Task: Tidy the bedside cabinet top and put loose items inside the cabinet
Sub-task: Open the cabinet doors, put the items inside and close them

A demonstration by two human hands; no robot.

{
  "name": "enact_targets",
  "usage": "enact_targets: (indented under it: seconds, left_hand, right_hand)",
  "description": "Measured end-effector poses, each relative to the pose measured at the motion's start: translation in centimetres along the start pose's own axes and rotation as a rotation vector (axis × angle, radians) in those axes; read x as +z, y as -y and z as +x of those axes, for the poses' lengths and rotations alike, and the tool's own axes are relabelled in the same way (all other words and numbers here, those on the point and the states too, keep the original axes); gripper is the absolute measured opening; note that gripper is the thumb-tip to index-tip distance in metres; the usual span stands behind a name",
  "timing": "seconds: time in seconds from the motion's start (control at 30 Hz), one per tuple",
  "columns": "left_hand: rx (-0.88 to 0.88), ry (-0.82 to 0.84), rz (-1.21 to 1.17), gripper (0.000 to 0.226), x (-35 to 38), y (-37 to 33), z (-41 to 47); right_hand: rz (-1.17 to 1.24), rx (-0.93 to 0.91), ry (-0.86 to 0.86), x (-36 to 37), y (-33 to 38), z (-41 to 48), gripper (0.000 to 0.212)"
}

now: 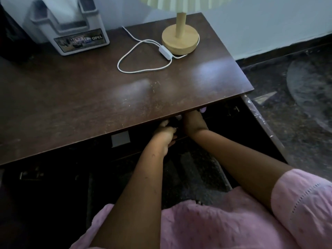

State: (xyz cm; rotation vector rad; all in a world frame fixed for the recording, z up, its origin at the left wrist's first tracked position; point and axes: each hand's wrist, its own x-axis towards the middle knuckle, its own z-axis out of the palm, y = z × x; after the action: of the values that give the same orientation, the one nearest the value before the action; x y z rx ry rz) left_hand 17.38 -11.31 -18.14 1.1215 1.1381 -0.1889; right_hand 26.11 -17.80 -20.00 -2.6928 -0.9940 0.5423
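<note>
The dark wooden cabinet top fills the middle of the view. My left hand and my right hand both reach under its front edge into the dark cabinet opening. They sit close together around something dark that I cannot make out. The fingers of my right hand are hidden under the top. My left hand's fingers are curled, and whether they hold anything is unclear. Small pale spots show near my right hand's fingertips.
On the top stand a lamp with a round wooden base, its white cord and switch, and a grey tissue holder. An open cabinet door juts out on the right over dark speckled floor. A grey patch sits on the cabinet front.
</note>
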Motion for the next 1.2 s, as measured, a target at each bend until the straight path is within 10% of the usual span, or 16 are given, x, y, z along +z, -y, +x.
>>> enact_targets:
  seconds: [0.2,0.43,0.67,1.2]
  left_hand:
    - [-0.018,-0.002,0.053,0.049,-0.7,0.6,-1.8]
    - [0.042,0.003,0.094,0.051,-1.4,1.1,-4.0]
    - [0.0,0.061,0.029,0.055,-1.0,2.2,-3.6]
    - [-0.026,-0.009,0.06,0.063,1.0,0.9,1.1]
  right_hand:
    - [-0.085,0.128,0.139,-0.8,0.0,-3.8,0.059]
    - [0.016,0.083,-0.092,-4.0,-1.8,-7.5,0.038]
    - [-0.044,-0.16,0.286,-0.2,-0.1,-4.6,0.057]
    - [-0.153,-0.124,0.184,4.2,-0.8,0.6,0.056]
